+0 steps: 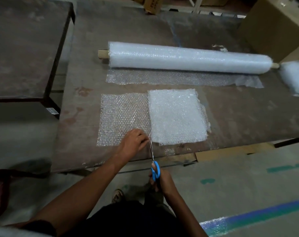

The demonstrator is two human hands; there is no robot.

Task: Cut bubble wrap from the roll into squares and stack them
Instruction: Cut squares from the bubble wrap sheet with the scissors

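While pinching the single sheet [123, 117] beside the stack [177, 117], left hand [134, 140] keeps it taut; right hand [162, 183], curled round scissors [153, 161], cutting.

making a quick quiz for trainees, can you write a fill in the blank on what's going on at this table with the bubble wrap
1. The right hand holds scissors with ____ handles.
2. The left hand pinches the near edge of the single sheet, which lies to the ____ of the white stack.
3. The roll lies on the table, ____ the stack as seen from the person.

Missing words: blue; left; beyond
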